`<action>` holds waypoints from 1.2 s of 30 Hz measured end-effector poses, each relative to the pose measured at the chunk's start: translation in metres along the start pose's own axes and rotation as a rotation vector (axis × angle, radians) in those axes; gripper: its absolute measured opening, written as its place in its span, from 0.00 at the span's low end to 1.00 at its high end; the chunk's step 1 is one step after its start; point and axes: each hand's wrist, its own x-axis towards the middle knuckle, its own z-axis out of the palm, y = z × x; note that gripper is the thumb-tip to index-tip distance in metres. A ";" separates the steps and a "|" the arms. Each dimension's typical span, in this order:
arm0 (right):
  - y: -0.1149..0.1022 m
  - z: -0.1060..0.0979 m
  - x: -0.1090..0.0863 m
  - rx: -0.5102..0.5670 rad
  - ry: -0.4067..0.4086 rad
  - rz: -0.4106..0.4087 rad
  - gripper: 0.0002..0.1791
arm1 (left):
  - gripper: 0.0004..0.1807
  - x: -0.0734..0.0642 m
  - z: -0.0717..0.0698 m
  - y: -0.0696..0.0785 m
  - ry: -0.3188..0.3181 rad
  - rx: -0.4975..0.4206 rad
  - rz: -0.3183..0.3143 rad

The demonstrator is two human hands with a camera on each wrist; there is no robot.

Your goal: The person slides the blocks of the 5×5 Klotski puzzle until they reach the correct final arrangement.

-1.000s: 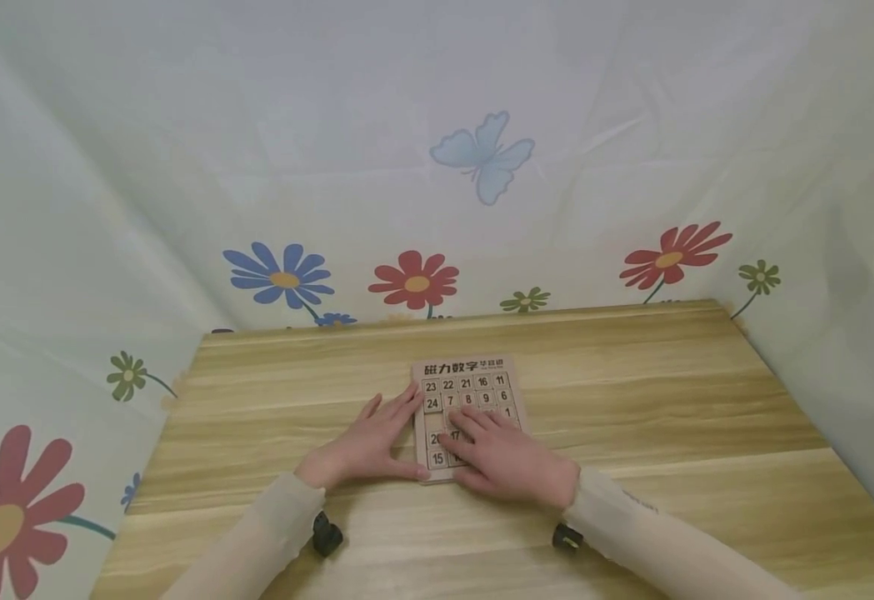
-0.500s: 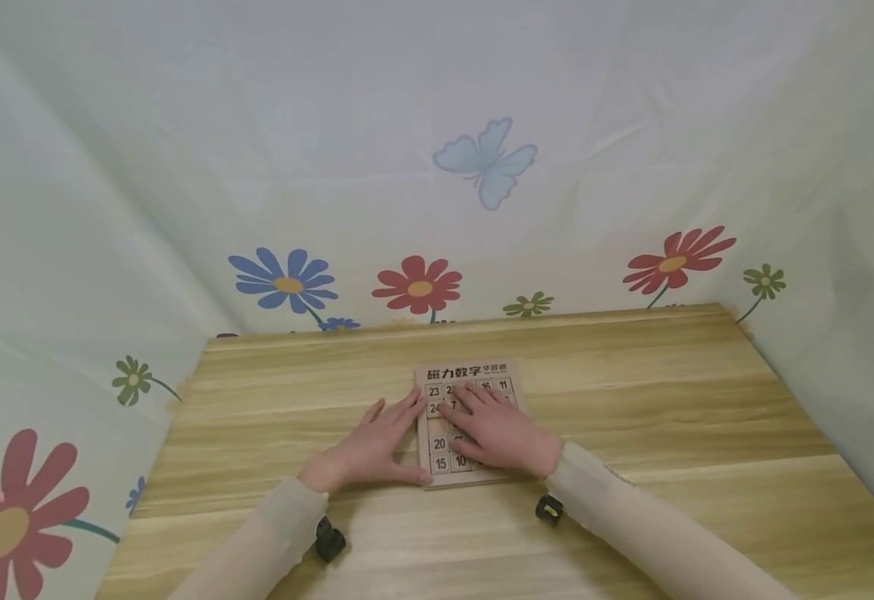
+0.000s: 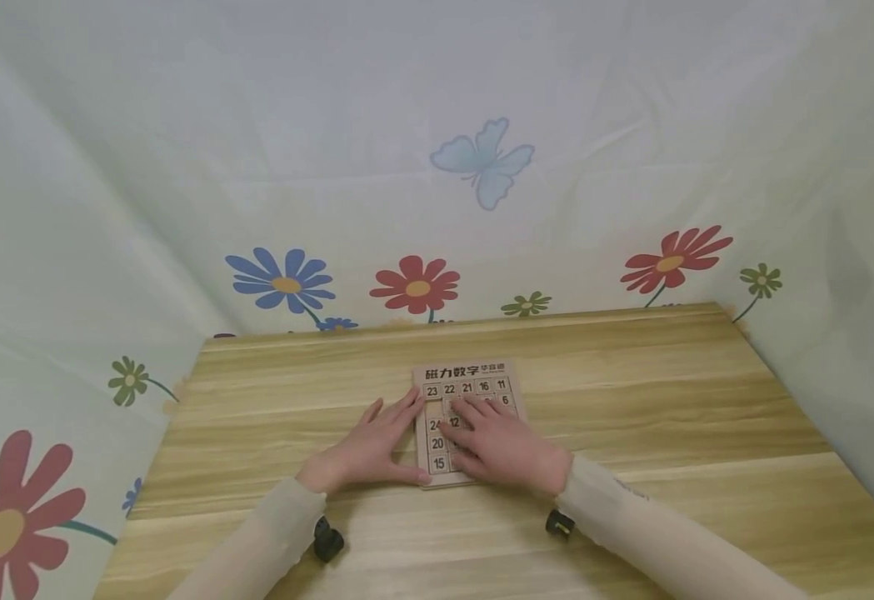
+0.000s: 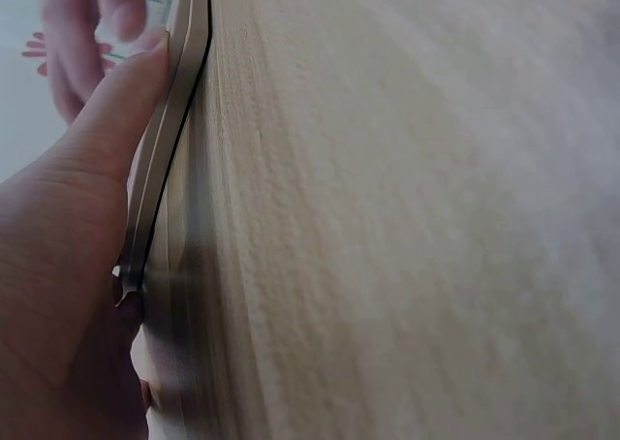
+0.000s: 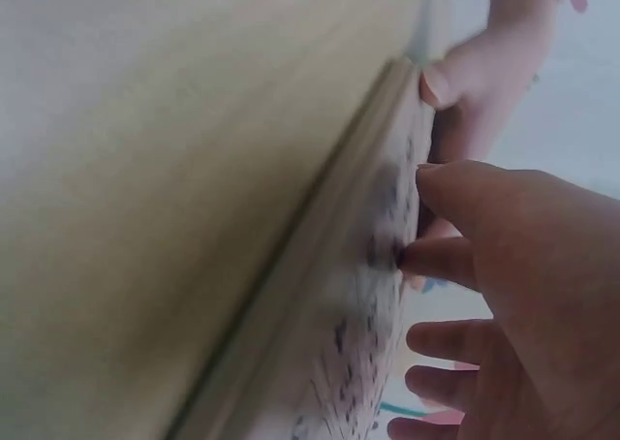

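A flat number sliding puzzle [image 3: 461,373] with a printed header lies on the table. My left hand [image 3: 372,446] braces its left side, fingers extended along the upper left edge and thumb at the lower left corner. In the left wrist view that thumb [image 4: 111,110] presses against the board's edge. Over the tiles lies my right hand [image 3: 510,443], fingers spread. Its index or thumb tip touches near tile 24 [image 3: 433,426] at the left column. Just above that tile is a vacant slot [image 3: 434,408]. The right hand hides many middle and lower tiles.
The puzzle rests on a wood-grain table [image 3: 616,383]. Behind and beside it hangs a white cloth [image 3: 332,167] printed with flowers and a butterfly. Each wrist carries a small black device, such as the left one [image 3: 327,540].
Tile 24 has slid down one place in the left column, so the vacant slot is now above it. My right hand went up, then back down. The left hand has stayed put.
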 end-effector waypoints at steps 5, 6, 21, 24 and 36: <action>0.008 0.000 0.011 0.033 0.052 0.024 0.30 | 0.68 0.000 0.002 0.000 0.001 0.010 0.010; 0.010 0.000 0.014 0.039 0.055 0.032 0.30 | 0.68 0.000 0.002 0.000 -0.001 0.011 0.012; 0.013 -0.002 0.026 -0.008 -0.016 0.061 0.31 | 0.68 -0.002 -0.001 0.001 0.000 0.009 0.001; 0.010 -0.004 0.022 -0.013 -0.032 0.046 0.31 | 0.68 -0.002 -0.002 0.000 0.008 0.018 0.000; 0.019 -0.005 0.025 -0.007 0.062 0.145 0.34 | 0.67 -0.002 -0.002 0.000 0.001 -0.024 0.010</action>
